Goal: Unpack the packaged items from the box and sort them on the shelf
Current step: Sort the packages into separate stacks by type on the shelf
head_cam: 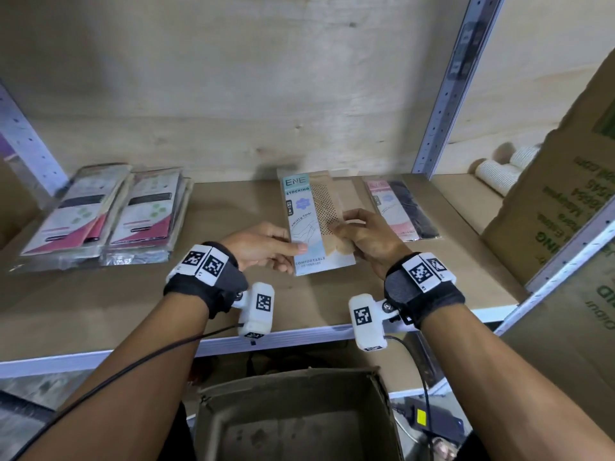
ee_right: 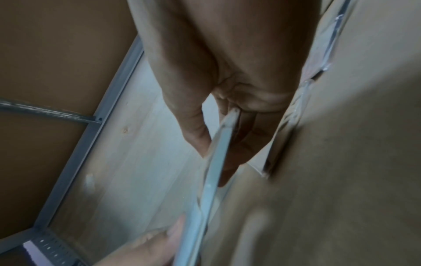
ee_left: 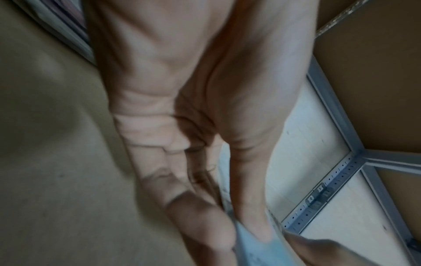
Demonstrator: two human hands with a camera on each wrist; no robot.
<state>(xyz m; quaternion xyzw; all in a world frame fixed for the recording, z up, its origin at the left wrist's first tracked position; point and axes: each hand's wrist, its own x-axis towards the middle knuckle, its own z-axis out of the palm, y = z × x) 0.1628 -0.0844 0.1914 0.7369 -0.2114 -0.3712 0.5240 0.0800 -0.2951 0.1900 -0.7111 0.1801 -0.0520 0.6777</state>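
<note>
Both hands are holding one flat pack of stockings [head_cam: 314,224], light blue and white on its left half and see-through on its right half, where tan dotted cloth is showing. The left hand [head_cam: 263,246] is pinching the pack's lower left edge, with the thumb lying on top and the fingers tucked under. The right hand [head_cam: 367,236] is pinching the lower right edge, its fingers bending round the side. In the right wrist view the pack [ee_right: 218,153] is showing as a thin pale edge clamped between the thumb and the fingers [ee_right: 248,136]. In the left wrist view the thumb is pressing down on a blue corner of the pack [ee_left: 255,250].

The pack is sitting over the middle of the brown wooden shelf board [head_cam: 233,201], near the back. Whether it is lying on the board or being held just above it is hard to tell.

Just to its right, a pink and black flat pack [head_cam: 401,207] is lying on the board. Well to the left, two stacks of grey, black and dark pink packs [head_cam: 106,211] are lying side by side.

Below the shelf, between the two arms, an open brown cardboard box [head_cam: 296,417] is standing. A big brown cardboard carton with green letters [head_cam: 559,207] is standing at the right end of the shelf, with white ribbed rolls [head_cam: 499,174] behind it.
</note>
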